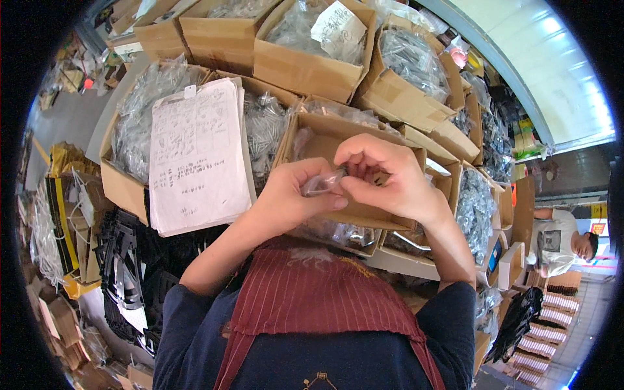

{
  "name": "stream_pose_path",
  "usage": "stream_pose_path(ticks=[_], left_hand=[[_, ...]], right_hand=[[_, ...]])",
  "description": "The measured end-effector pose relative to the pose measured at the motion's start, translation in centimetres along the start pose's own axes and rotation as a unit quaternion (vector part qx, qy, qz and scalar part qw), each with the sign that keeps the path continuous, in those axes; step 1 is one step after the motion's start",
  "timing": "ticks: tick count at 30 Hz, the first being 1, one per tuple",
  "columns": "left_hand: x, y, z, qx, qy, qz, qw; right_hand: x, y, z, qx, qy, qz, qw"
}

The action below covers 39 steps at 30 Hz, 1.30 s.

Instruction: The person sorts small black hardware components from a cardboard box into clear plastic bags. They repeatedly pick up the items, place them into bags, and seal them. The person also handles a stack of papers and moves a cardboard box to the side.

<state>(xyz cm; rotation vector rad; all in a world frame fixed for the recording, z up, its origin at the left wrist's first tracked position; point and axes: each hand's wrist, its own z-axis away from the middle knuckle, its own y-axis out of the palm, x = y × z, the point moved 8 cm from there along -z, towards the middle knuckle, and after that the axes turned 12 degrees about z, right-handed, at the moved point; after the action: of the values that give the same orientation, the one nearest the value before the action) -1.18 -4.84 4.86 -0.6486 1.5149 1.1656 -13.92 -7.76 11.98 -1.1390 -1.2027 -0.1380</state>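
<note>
Both my hands meet over a shallow cardboard box [380, 218]. My left hand [286, 195] is closed on a small clear plastic bag [323, 183], pinched between thumb and fingers. My right hand [393, 175] has its fingers curled together at the bag's right end, around a small dark piece that I cannot make out. Beneath the hands, the box's brown bottom and inner wall show in part. To the left of my left hand lies a stack of handwritten paper sheets [195, 156] on a clipboard.
Cardboard boxes of bagged metal parts surround me: one with loose silvery pieces [265, 123], a box at the back [312, 75], another at the right [478, 201]. Black plastic parts [123, 273] are heaped at the left. Another person [559, 240] is at the far right.
</note>
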Motion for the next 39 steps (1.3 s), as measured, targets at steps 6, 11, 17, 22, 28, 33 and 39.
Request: stream_pose_path(ticks=[6, 11, 17, 22, 28, 33, 39], left_hand=[[-0.7, 0.9, -0.1, 0.034, 0.035, -0.027, 0.998], [-2.0, 1.6, -0.3, 0.061, 0.09, -0.035, 0.993], [-1.1, 1.8, -0.7, 0.059, 0.05, -0.013, 0.997], [-1.0, 1.7, -0.8, 0.043, 0.058, -0.016, 0.997], [-0.6, -0.3, -0.7, -0.043, 0.06, 0.038, 0.997], [0.2, -2.3, -0.1, -0.083, 0.039, 0.024, 0.996], [0.1, -2.2, 0.0, -0.096, 0.063, 0.026, 0.993]], right_hand=[[3.1, -1.2, 0.4, -0.044, -0.067, 0.024, 0.997], [4.8, -0.8, 0.5, -0.053, -0.14, 0.133, 0.98], [5.0, -0.6, 0.8, -0.046, -0.172, 0.195, 0.964], [5.6, -0.9, 0.8, -0.06, -0.195, 0.202, 0.958], [1.1, -3.8, 1.3, -0.094, -0.015, 0.274, 0.957], [-8.7, 0.4, 4.3, 0.113, 0.153, 0.496, 0.847], [-9.9, 3.3, 5.1, 0.109, 0.096, 0.527, 0.837]])
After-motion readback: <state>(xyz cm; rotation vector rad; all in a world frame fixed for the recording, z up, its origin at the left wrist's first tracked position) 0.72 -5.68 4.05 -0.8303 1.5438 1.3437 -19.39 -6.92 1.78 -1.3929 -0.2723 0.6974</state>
